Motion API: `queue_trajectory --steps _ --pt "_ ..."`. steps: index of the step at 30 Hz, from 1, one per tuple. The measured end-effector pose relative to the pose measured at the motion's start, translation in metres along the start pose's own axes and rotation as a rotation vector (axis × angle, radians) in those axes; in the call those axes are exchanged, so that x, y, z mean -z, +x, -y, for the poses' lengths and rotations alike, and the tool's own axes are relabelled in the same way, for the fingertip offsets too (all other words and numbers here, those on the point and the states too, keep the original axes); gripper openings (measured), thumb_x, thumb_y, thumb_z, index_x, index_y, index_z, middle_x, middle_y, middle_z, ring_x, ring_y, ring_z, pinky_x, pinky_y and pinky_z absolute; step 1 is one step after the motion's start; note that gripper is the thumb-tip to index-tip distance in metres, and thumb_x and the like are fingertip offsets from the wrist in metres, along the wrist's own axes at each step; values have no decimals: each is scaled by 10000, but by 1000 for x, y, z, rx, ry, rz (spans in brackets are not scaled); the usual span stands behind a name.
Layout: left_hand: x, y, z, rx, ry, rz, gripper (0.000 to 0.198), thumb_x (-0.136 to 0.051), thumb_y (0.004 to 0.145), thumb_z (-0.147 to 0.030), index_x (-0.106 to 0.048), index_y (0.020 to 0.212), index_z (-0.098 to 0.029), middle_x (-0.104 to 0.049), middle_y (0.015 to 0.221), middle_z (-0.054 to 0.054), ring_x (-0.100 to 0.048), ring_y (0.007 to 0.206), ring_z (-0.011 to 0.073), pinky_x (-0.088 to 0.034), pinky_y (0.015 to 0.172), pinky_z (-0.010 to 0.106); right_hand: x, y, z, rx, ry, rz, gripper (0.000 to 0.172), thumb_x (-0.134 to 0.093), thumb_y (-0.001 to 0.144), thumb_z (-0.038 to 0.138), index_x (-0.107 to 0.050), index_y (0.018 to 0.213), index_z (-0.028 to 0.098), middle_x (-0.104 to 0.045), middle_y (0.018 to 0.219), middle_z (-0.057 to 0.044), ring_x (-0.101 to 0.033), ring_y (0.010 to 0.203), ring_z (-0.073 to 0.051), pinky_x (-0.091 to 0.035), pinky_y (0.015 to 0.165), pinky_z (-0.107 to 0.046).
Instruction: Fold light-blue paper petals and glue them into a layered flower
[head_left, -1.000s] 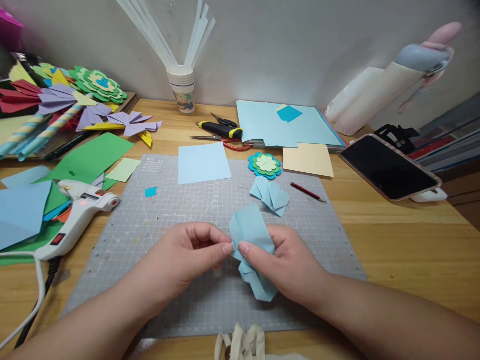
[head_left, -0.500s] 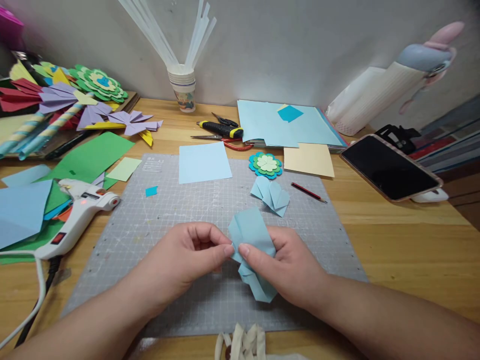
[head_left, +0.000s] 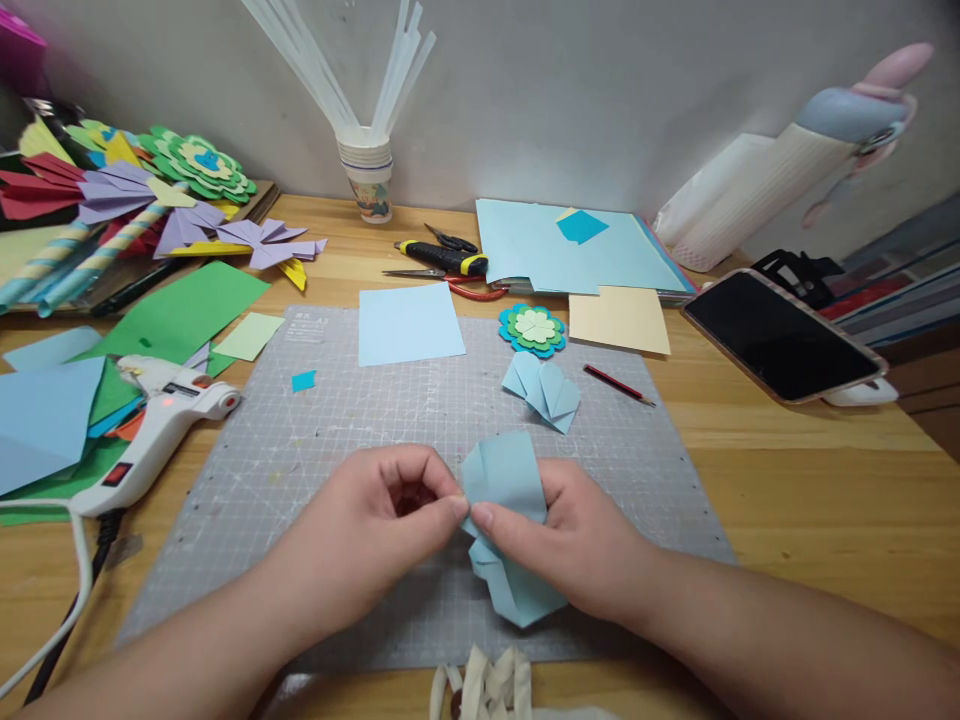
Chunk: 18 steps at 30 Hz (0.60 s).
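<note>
Paper (head_left: 508, 480), pale blue and folded into lobes, was held up above the near part of the gridded cutting mat (head_left: 315, 440), a little right of the mat's middle. Through the head view I read the left hand (head_left: 390, 505) as pinching the left edge of the folds between thumb and forefinger, its other fingers curled in. The right hand (head_left: 585, 535) gripped from the right, thumb laid across the front close to that same edge; the fingers behind were mostly hidden, so I could not tell how they pressed. From where I sat, the step looked like setting a small crease or seam. I judged that doing it well meant letting the right thumb anchor the layers while the left fingertips nipped only the narrow edge, square to the fold. A heavy squeeze from the right would probably have dented the lobes, and a tug from the left could have skewed the layers or torn them. The lobed blue piece (head_left: 546, 388) lying on the mat's far part, right of centre, seemed to me a handy pattern for matching creases.
</note>
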<state>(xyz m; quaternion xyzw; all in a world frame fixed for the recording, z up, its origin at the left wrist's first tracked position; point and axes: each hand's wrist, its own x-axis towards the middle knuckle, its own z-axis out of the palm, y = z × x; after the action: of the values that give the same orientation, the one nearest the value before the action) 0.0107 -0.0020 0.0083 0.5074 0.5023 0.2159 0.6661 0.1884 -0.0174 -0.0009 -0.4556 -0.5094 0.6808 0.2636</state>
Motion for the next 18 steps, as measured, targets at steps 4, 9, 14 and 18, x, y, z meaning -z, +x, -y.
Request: queue_trajectory --steps 4,9,14,18 --pt "-2 -2 -1 -105 36 0 197 -572 797 -308 -540 651 -181 -477 596 -49 -407 577 99 -328 547 224 0 0 0 -27 53 13 234 -617 779 342 -501 665 174 -458 603 35 -408 546 -86 -373 504 -195" --pt "-4 -1 -3 -128 82 26 239 -526 846 -344 -537 672 -181 -471 616 -41 -422 610 112 -351 584 236 0 0 1 14 96 46 132 -599 798 262 -556 724 162 -509 626 38 -439 557 -77 -399 532 -190" --pt "-4 0 -3 -96 41 28 256 -520 852 -370 -508 675 -185 -421 580 -61 -376 567 98 -315 543 225 0 1 1 5 113 -20 186 -606 789 304 -557 674 167 -549 619 28 -486 550 -92 -434 535 -212" --pt "-4 -2 -2 -134 112 2 252 -533 843 -358 -505 665 -182 -421 597 -55 -363 576 99 -303 531 225 1 1 0 -19 89 -45 192 -637 766 307 -531 680 172 -526 624 37 -473 565 -91 -428 541 -208"
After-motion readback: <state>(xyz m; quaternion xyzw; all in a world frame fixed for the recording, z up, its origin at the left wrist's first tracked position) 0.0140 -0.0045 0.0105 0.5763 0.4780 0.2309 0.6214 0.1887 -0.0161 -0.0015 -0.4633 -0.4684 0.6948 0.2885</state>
